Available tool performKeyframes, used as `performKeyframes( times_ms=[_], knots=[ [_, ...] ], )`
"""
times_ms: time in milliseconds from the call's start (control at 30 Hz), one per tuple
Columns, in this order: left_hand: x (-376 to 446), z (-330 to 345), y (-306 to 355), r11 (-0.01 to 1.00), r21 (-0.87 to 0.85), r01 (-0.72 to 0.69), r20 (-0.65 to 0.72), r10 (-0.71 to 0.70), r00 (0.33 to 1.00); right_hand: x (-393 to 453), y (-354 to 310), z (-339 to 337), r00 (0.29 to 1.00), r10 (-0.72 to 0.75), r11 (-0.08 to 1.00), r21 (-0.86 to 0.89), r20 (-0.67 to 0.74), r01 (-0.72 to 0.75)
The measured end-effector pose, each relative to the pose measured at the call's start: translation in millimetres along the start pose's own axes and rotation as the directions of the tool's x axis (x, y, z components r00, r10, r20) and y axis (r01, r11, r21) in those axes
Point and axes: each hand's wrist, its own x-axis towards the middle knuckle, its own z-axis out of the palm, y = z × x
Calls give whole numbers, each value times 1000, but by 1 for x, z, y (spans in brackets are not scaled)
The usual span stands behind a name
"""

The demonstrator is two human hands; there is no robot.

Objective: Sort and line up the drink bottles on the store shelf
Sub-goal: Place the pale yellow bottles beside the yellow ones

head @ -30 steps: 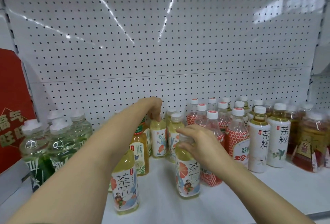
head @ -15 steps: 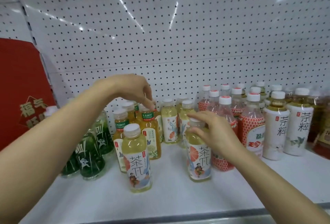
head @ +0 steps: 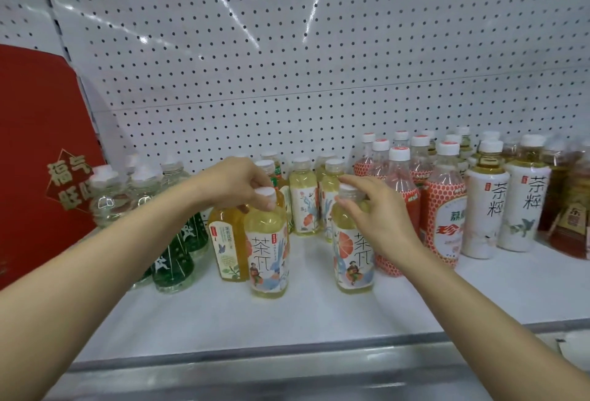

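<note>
Two pale yellow tea bottles with illustrated labels stand near the front of the white shelf (head: 319, 314). My left hand (head: 238, 185) pinches the white cap of the left tea bottle (head: 268, 250). My right hand (head: 380, 215) wraps the neck of the right tea bottle (head: 352, 257). Behind them stand two more of the same kind (head: 303, 205). An amber bottle with a green leaf label (head: 228, 245) sits just left of the left tea bottle, touching it.
Green-labelled clear bottles (head: 174, 260) crowd the left. Red honeycomb-labelled bottles (head: 443, 225), white-labelled tea bottles (head: 485, 212) and dark amber bottles (head: 571, 218) fill the right. A red sign (head: 41, 151) stands at far left; pegboard behind; metal rail (head: 287, 359) along the front.
My left hand came forward from the amber bottles at the back and closed on the left tea bottle's cap. My right hand stayed on the right tea bottle.
</note>
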Motion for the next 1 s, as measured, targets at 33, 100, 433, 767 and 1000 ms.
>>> performKeyframes(
  times_ms=[33, 100, 433, 767, 1000],
  knots=[
    [5, 3, 3, 1000, 3, 0, -8, 0, 1000, 0, 0, 1, 1000, -3, 1000, -8, -4, 3],
    [19, 10, 12, 998, 57, -3, -24, 5, 1000, 0, 0, 2, 1000, -5, 1000, -24, -10, 4],
    [98, 36, 52, 972, 207, 110, -142, -82, 986, 1, 2, 4, 1000, -13, 1000, -13, -18, 12],
    [129, 44, 42, 945, 255, 204, -230, -145, 962, 10, 6, 20, 999, -25, 998, -58, -39, 22],
    [117, 53, 42, 943, 280, 179, -232, -114, 966, 34, 9, 35, 1000, 3, 994, -113, 17, -1]
  ],
)
